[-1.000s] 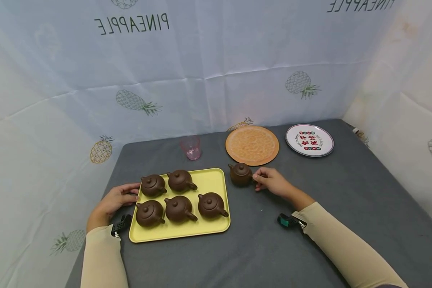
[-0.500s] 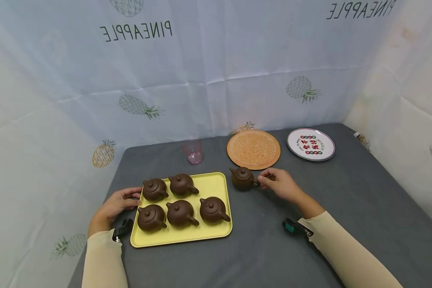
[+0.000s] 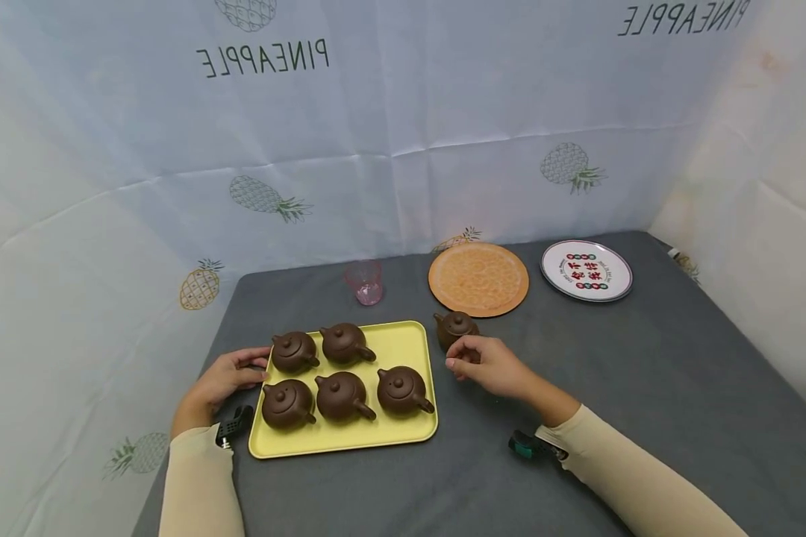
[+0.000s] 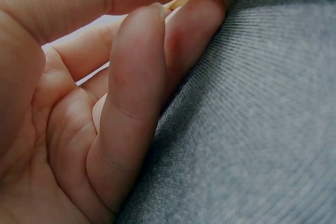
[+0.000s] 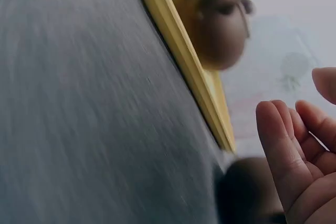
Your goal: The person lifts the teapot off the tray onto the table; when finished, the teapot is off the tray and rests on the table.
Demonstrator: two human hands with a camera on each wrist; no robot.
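Observation:
My left hand (image 3: 223,379) holds the left rim of a yellow tray (image 3: 403,347), which carries several brown teapots. In the left wrist view, the fingertips (image 4: 202,17) meet the tray rim close to the tablecloth. To the right of the tray, a brown teapot (image 3: 455,325) stands on the cloth, its lower part partly hidden behind my right hand (image 3: 490,365). That hand hovers in front of it with loosely bent fingers and nothing between them. In the right wrist view, its thumb (image 5: 325,83) stands apart from the fingers, and a tray teapot (image 5: 215,30) looks blurred.
Behind the tray stands a pink clear cup (image 3: 366,283). A round orange-brown mat (image 3: 478,280) lies behind the single teapot, with a white printed plate (image 3: 586,270) to its right. Patterned curtains hang behind and beside the grey-covered table (image 3: 349,496).
My right hand has let go of the single teapot's handle, drawn back right, then moved left and nearer in front of it. The left hand stays at the tray.

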